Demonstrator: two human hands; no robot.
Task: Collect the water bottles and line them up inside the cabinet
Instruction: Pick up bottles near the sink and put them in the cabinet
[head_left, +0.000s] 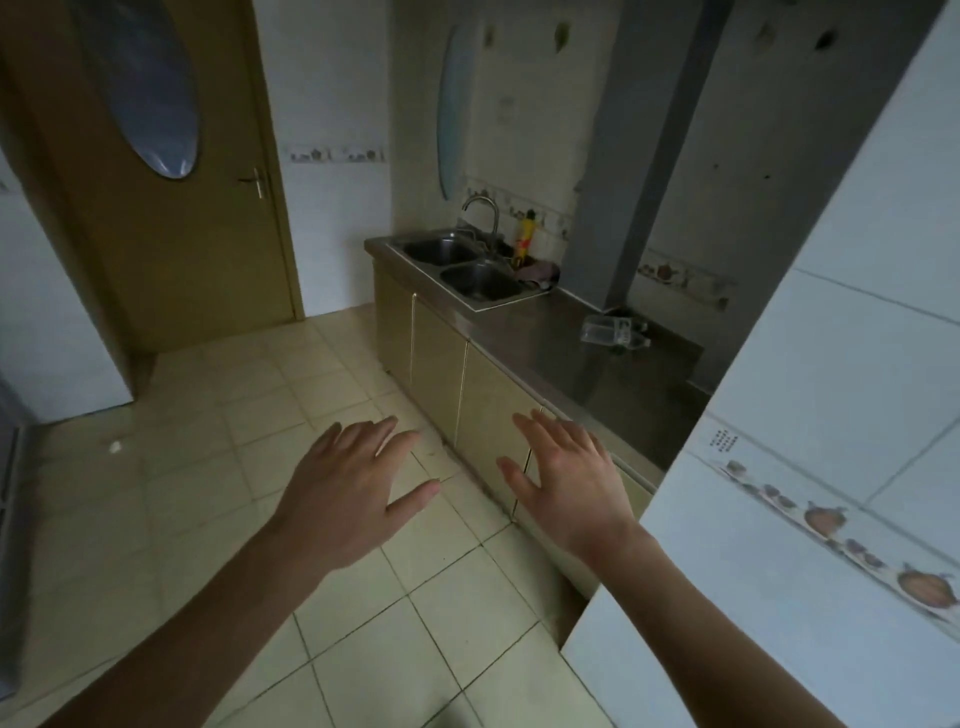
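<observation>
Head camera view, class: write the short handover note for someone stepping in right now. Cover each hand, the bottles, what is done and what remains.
Left hand: open, fingers spread, holding nothing, above the floor.
Right hand: open, empty, in front of the cabinet doors, not clearly touching them.
Bottles: clear plastic, lying on their sides on the counter, right of the sink; looks like two, count uncertain.
Done: nothing; the doors appear closed.
Left: open the cabinet, fetch the bottles, line them up inside.
</observation>
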